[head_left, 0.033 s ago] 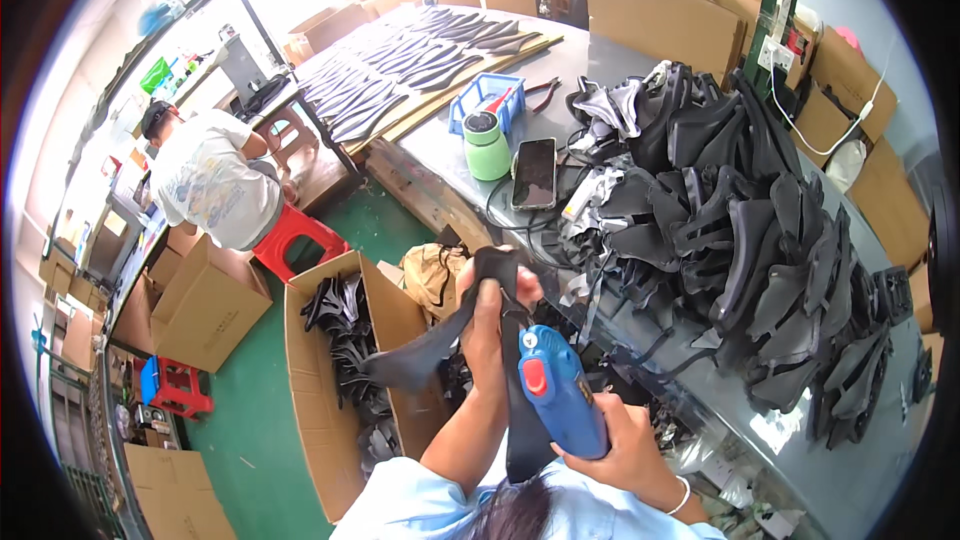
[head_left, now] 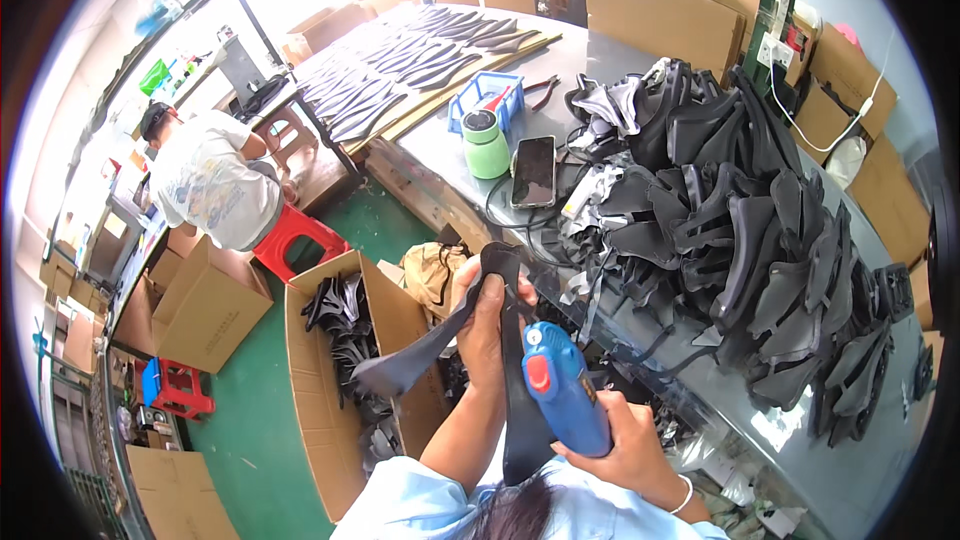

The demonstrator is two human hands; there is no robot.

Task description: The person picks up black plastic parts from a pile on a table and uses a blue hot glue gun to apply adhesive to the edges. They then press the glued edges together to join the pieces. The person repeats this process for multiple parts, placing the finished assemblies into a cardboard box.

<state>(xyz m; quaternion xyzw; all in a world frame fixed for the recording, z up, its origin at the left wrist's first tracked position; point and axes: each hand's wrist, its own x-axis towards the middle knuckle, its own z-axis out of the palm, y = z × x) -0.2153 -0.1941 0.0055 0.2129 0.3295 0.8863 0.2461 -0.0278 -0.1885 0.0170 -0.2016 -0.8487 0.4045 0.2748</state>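
One dark curved piece (head_left: pixel 522 410) hangs pinched in the left hand (head_left: pixel 485 315), off the tabletop's (head_left: pixel 555 48) near edge; the right hand (head_left: pixel 628 440) wraps its fingers round a blue tool (head_left: pixel 566 390). A heap of dark pieces (head_left: pixel 740 240) covers the right side, finished or not unclear.

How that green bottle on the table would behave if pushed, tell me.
The green bottle stands upright and looks squat, so a low push would probably slide it rather than tip it. The table has a sheen, suggesting little grip. If knocked over, the bottle's round body would likely roll.
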